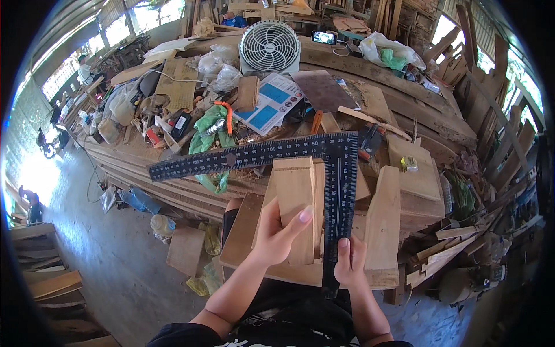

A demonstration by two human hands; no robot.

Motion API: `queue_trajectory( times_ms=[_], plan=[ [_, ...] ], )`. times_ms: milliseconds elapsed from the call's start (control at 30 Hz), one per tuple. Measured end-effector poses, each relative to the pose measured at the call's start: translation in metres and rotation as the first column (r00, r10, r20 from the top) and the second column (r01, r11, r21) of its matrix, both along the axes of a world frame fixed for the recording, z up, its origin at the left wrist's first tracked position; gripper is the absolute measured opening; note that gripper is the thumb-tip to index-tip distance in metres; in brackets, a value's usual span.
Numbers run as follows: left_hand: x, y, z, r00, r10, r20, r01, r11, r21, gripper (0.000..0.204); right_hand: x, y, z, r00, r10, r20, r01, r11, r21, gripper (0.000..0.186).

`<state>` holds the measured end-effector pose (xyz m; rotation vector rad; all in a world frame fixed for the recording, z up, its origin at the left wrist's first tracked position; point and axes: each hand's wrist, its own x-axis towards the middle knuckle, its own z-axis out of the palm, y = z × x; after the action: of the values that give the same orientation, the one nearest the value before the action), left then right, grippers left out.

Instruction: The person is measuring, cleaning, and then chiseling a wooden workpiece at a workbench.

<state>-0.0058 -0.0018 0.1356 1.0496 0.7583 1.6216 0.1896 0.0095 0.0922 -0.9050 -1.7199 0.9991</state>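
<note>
My left hand [277, 234] is closed around a pale wooden block [293, 191], its thumb lying along the block's face. My right hand [350, 263] grips the lower part of a black L-shaped carpenter's square [340, 179], thumb on top. One arm of the square runs down beside the block's right side. The other reaches left, passing just beyond the block's far end. Whether the square touches the block I cannot tell. To the right of my right hand stands a tapered board [384, 220], and a brown board [244, 225] lies left of the block.
A round fan [270, 47] stands on stacked planks at the back. Nearer are printed sheets [270, 104], a green plastic bag [203, 139], an orange-handled tool [317, 122] and a tape measure [409, 163]. Wood offcuts [445, 254] pile up at right. Far left, a person [85, 72] sits.
</note>
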Motion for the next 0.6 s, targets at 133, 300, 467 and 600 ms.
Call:
queue_trajectory(
  times_ms=[133,300,467,600],
  plan=[
    [0.001,-0.003,0.0,1.0,0.0,0.009,0.0,1.0,-0.016,0.042,0.001,-0.002,0.004,0.999,-0.033,0.029,0.03,0.995,0.096,0.044],
    [0.004,-0.004,0.001,1.0,-0.003,0.025,0.003,1.0,-0.005,0.043,0.002,-0.003,0.002,0.993,-0.055,0.103,0.037,0.984,0.173,0.035],
    [0.005,-0.006,-0.001,1.0,-0.005,0.018,0.006,0.999,-0.032,0.043,0.001,0.0,-0.007,0.99,-0.07,0.12,0.042,0.975,0.217,0.049],
    [0.005,-0.007,-0.003,0.999,-0.011,0.051,0.013,0.999,-0.042,0.043,0.003,-0.002,-0.006,0.982,-0.092,0.164,0.05,0.969,0.242,0.048]
  ],
)
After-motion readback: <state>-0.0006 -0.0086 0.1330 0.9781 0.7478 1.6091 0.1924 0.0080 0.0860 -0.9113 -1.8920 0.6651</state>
